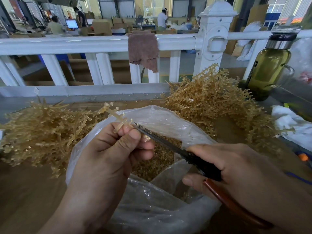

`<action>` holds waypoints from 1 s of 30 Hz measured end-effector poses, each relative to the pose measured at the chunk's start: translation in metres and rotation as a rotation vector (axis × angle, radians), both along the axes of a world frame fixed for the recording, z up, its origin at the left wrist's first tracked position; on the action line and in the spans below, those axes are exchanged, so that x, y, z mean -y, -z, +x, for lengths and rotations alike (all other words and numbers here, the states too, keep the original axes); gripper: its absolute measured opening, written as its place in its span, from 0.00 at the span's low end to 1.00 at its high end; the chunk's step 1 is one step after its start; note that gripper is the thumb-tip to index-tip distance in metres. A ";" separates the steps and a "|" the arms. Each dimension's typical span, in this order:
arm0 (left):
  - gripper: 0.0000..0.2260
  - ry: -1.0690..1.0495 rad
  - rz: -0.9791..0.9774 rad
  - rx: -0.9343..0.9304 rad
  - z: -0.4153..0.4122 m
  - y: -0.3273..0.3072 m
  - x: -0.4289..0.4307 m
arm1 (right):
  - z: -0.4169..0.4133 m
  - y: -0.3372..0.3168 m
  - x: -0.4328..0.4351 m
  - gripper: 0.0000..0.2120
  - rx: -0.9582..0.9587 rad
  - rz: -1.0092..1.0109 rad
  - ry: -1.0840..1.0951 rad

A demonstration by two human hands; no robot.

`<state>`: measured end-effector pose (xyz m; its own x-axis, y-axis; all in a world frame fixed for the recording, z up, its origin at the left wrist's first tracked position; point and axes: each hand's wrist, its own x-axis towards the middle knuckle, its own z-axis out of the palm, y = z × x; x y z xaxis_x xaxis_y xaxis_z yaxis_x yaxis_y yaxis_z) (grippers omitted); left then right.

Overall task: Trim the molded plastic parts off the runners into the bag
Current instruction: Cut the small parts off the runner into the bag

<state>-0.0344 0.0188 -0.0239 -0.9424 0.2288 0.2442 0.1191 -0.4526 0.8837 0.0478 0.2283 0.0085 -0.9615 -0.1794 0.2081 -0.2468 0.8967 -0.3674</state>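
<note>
Centrally, amber, seemingly translucent runner point(116, 115), stubby parts point(131, 120) along it, pinched by left hand point(108, 156); right hand point(236, 168) curled round cutters point(162, 139).

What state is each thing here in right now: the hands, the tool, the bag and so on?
Left hand: pinching a runner over the bag.
Right hand: gripping the scissors.
Scissors: tip at the runner.
Bag: open, partly filled with cut parts.
Bottle: capped, upright, nearly full.
Towel: draped over the railing.
</note>
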 end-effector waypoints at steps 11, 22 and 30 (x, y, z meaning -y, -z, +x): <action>0.03 -0.022 -0.008 -0.037 0.000 0.000 0.002 | -0.003 0.004 -0.005 0.23 -0.011 -0.046 -0.058; 0.04 -0.008 0.009 -0.016 0.000 -0.001 0.001 | -0.005 0.003 -0.006 0.22 -0.049 -0.028 -0.078; 0.05 -0.022 -0.003 -0.018 0.000 -0.002 0.000 | -0.003 0.002 -0.004 0.21 -0.055 -0.001 -0.049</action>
